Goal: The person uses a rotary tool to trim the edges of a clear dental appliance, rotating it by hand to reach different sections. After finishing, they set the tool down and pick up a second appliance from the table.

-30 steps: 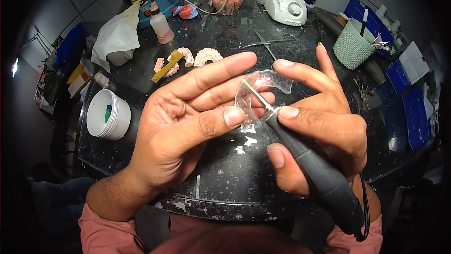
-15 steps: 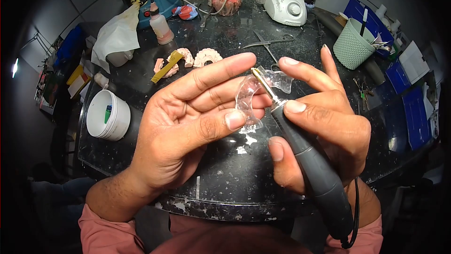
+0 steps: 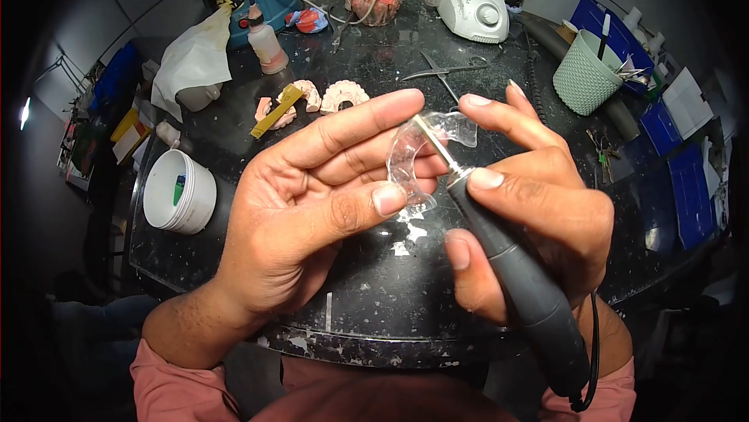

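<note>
At the left of the worktop (image 3: 367, 289), a white tub (image 3: 204, 197) stands well apart from both hands, probably set aside to leave elbow room. Behind the fingers lie a pale horseshoe cast (image 3: 344, 93) and a yellow strip (image 3: 277, 112), seemingly parked within reach. The left hand (image 3: 285, 196) is half open: its thumb pins the near end of a clear arch-shaped piece (image 3: 401, 160) against the fingers behind, a grip that likely steadies it while leaving most of the curve exposed. That piece is held above the worktop, between the two hands. A metal bit (image 3: 437, 143) crosses it; whether they touch I cannot tell. The right hand (image 3: 550, 196) is closed around a black handpiece (image 3: 519, 274), one finger on its collar, presumably for fine control, while two others stretch outward, perhaps for balance. Farther right stands a green holder (image 3: 583, 85).
</note>
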`<control>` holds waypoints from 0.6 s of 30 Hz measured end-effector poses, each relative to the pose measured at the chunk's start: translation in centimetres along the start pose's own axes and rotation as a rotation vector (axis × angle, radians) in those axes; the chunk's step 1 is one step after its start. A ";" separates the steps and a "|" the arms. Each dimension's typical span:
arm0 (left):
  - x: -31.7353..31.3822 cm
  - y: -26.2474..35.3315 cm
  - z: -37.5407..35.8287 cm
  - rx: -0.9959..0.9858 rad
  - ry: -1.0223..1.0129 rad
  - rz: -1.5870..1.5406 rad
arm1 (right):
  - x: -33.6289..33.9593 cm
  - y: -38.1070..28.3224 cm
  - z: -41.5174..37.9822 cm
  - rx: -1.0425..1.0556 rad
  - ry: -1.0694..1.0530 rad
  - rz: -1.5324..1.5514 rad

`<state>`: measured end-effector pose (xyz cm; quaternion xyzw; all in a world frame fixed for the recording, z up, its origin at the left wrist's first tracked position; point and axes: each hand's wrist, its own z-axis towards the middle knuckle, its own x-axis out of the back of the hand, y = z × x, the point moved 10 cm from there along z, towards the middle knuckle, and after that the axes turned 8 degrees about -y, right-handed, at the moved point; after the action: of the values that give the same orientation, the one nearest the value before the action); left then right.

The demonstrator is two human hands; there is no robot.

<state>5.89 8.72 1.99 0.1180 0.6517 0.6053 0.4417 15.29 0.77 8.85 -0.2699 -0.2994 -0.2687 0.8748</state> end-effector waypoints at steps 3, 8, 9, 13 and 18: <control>-0.1 0.1 0.0 0.000 -0.008 0.001 | 0.0 0.3 -0.2 0.045 0.034 0.067; -0.3 -0.3 -0.1 0.042 -0.011 -0.054 | 0.0 0.8 -0.7 0.067 0.091 0.156; -0.3 -0.3 -0.1 0.042 -0.010 -0.054 | 0.1 0.7 -0.6 0.068 0.091 0.156; -0.2 -0.4 -0.1 0.041 0.009 -0.089 | -0.2 0.3 -0.1 0.016 0.001 0.064; -0.4 -0.5 0.0 0.049 -0.008 -0.091 | 0.0 0.8 -0.3 0.014 0.017 0.074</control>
<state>6.29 8.28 1.69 0.1012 0.6692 0.5681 0.4683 15.87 1.17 8.39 -0.2722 -0.2838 -0.2364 0.8885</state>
